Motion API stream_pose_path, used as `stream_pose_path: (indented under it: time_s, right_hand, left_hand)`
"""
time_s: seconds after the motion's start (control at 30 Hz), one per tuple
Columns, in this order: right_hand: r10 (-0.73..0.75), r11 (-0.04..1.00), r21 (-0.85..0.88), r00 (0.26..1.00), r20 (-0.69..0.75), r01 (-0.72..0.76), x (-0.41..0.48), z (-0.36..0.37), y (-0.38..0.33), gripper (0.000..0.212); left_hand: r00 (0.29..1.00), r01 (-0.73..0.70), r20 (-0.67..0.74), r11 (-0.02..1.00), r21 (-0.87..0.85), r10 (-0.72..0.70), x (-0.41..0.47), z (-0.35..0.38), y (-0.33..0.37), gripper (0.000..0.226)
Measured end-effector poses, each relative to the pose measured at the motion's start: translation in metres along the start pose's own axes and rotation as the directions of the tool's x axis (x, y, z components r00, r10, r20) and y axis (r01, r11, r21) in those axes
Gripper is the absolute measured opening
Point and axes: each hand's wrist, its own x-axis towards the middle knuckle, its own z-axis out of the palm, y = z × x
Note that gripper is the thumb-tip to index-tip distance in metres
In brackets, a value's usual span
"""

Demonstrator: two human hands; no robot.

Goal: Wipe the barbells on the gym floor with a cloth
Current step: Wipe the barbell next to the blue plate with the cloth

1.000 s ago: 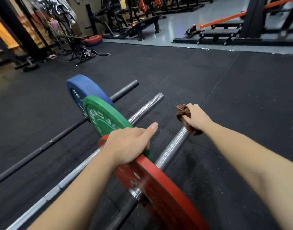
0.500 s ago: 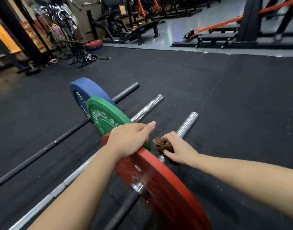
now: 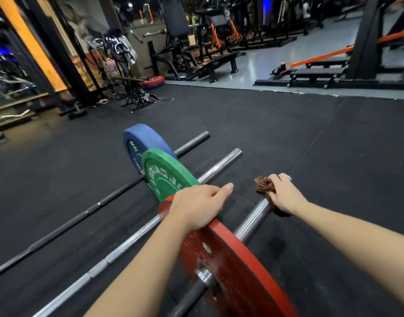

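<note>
Three barbells lie side by side on the black rubber floor [image 3: 333, 168]. The nearest carries a red plate [image 3: 237, 266], the middle one a green plate [image 3: 166, 177], the far black one a blue plate [image 3: 143, 138]. My left hand [image 3: 198, 207] rests on the top rim of the red plate, fingers curled over its edge. My right hand [image 3: 281, 193] grips a brown cloth [image 3: 263, 183] wrapped around the far end of the nearest bar's chrome sleeve [image 3: 251, 220].
A weight bench [image 3: 210, 65], machines and an orange lever bar [image 3: 320, 57] stand at the back on grey floor. A rack with cables and a red plate [image 3: 153, 81] is at the back left. Open rubber floor lies to the right.
My right hand slid the cloth from the sleeve's tip back to the red plate, then out again to the tip. The left hand stayed on the red plate. The camera tilted up.
</note>
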Motion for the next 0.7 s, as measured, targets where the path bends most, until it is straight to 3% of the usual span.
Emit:
stream_pose_path:
  time_s: [0.23,0.3,0.4,0.5,0.63,0.7]
  right_hand:
    - [-0.248,0.968,0.051,0.968,0.028,0.246,-0.059,0.018,-0.032,0.038]
    - [-0.399,0.916,0.073,0.912,0.093,0.393,-0.074,0.025,-0.038,0.048]
    - [-0.627,0.776,0.058,0.757,0.185,0.628,-0.085,0.026,-0.050,0.051]
    - [-0.689,0.711,0.064,0.677,0.258,0.700,-0.088,0.023,-0.046,0.049]
    - [-0.625,0.738,-0.056,0.713,0.317,0.672,-0.068,0.009,-0.009,0.055]
    - [-0.571,0.781,-0.112,0.775,0.270,0.615,-0.050,0.001,0.011,0.055]
  left_hand:
    - [0.999,0.026,-0.028,0.998,-0.049,-0.027,0.006,0.000,-0.009,0.070]
    - [0.999,0.029,-0.029,0.998,-0.064,-0.031,0.007,-0.001,-0.011,0.069]
    - [0.999,0.032,-0.033,0.997,-0.076,-0.035,0.006,-0.001,-0.011,0.066]
    - [0.999,0.031,-0.042,0.997,-0.068,-0.034,0.003,-0.001,-0.007,0.065]
    - [0.998,0.046,-0.032,0.996,-0.078,-0.049,-0.001,-0.001,-0.001,0.063]
    - [0.999,0.043,-0.030,0.996,-0.075,-0.045,0.000,-0.001,0.001,0.063]
